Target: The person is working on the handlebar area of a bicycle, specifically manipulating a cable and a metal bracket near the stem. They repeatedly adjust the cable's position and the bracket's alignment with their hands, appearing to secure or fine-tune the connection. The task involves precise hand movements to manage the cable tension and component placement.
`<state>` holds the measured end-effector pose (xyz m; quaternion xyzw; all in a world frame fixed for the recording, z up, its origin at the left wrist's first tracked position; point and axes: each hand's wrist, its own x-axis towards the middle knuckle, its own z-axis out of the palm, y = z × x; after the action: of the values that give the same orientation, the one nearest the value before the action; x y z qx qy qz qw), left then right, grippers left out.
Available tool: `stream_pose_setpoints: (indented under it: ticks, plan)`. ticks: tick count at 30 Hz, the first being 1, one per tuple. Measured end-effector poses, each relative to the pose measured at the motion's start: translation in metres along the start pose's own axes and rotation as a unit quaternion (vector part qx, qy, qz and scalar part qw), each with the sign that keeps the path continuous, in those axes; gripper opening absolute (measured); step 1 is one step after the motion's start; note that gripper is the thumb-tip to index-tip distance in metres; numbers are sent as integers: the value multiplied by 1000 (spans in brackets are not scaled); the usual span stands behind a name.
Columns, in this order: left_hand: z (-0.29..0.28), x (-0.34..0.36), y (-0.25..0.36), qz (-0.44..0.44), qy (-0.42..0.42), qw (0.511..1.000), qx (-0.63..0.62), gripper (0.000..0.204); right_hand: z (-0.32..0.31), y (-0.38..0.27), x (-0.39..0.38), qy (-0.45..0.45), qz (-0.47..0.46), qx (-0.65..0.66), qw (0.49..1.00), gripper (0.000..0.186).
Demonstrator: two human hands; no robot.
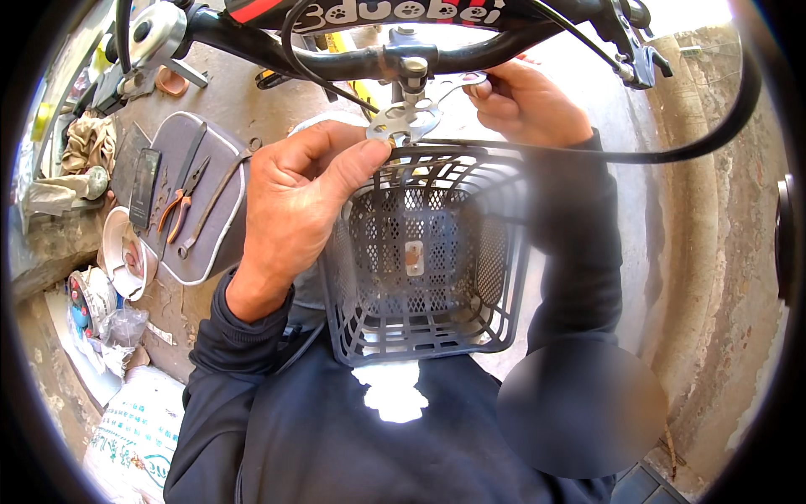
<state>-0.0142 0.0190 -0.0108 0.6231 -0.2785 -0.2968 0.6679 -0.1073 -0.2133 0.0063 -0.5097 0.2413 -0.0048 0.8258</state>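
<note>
A flat silver multi-hole wrench (405,123) lies across the handlebar stem bolt, above the rear rim of a black mesh basket (424,340). My right hand (533,105) pinches the outer end of its handle, right of the stem. My left hand (298,197) is closed at the wrench's left end, thumb and forefinger pressed together by the basket rim. A small brassy bit shows at those fingertips; I cannot make out what it is. Behind the wrench runs the black handlebar (336,63). The basket stands upright close to my body, a small metal plate (414,258) on its wall.
On the left, a grey padded seat (222,227) carries orange-handled pliers (178,206), a long spanner (210,210) and a dark phone (146,186). Beside it are a whitish bowl (117,252) and a printed sack (138,437). A black cable (655,156) curves past my right wrist.
</note>
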Motion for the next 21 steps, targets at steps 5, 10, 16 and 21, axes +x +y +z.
stream_pose_setpoints:
  ticks: [5,10,16,21]
  plan:
    - [4,-2,2,15,8,1000,3,18,2,0,2,1,6,19,1000,33]
    - [3,1,0,0,1,1000,7,19,-20,11,16,-44,-4,83,996,16]
    - [1,-1,2,-13,5,1000,8,21,-20,17,21,-54,0,75,996,13]
    - [2,-1,5,4,-9,1000,20,20,-19,20,22,-24,-8,57,998,13]
